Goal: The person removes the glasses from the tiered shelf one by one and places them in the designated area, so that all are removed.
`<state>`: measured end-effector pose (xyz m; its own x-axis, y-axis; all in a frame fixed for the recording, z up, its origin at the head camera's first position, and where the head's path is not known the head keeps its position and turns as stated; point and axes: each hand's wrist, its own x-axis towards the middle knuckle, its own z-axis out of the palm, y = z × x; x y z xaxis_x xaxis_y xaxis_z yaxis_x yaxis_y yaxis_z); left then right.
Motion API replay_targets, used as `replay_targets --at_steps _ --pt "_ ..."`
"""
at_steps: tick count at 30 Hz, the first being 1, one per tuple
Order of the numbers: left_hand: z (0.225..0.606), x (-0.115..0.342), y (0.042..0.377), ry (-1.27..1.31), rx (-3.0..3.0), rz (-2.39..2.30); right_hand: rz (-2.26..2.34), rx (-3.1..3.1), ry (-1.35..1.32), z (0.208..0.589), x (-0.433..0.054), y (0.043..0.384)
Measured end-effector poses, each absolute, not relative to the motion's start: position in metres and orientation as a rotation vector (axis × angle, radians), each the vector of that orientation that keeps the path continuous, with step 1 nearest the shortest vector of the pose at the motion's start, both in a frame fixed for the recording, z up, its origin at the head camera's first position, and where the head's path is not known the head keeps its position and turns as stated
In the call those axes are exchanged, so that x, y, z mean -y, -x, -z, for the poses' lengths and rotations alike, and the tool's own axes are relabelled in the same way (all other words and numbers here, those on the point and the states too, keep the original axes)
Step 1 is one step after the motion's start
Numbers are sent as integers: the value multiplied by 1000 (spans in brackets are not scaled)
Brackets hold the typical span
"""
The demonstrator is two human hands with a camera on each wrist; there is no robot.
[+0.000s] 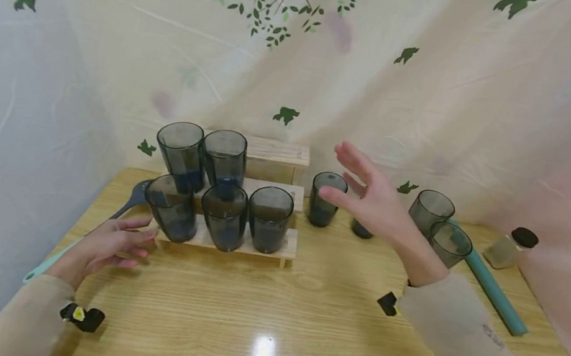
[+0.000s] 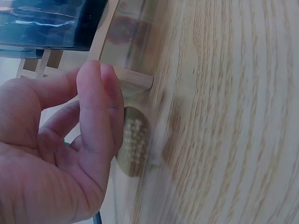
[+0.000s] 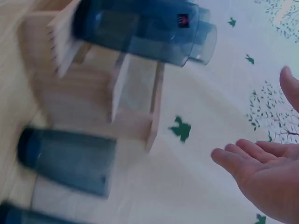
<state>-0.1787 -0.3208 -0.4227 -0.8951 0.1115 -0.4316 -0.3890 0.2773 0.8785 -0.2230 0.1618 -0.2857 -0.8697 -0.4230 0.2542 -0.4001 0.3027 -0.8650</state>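
A three-step wooden rack [image 1: 278, 152] stands at the back left of the table. Three dark tinted glass tumblers [image 1: 269, 219] line its lowest step, and two more tumblers [image 1: 224, 158] stand on the middle one. My left hand [image 1: 110, 243] is at the rack's left end, fingers loosely bent, fingertips [image 2: 96, 72] right by the end of the lowest step. Raised in the air right of the rack is my right hand [image 1: 372, 199], fingers spread and nothing in it. Beneath and beside it stand a tumbler [image 1: 325, 200] and another tumbler [image 1: 362, 228], mostly hidden by the hand.
Two tumblers [image 1: 430, 210] stand farther right, partly behind my right forearm. Beside them lie a long teal bar [image 1: 495, 292] and a small jar with a black lid [image 1: 506, 249]. A slotted spatula [image 1: 137, 194] lies left of the rack. Patterned cloth [image 1: 335, 85] hangs behind.
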Motion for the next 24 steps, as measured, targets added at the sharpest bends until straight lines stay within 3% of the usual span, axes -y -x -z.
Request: replay_targets --at_steps 11,24 --pt "422 321 180 258 -2132 -1663 1683 -2333 941 271 -65 247" --pt "421 320 177 248 -2146 -1666 1459 -2456 795 297 -4 270"
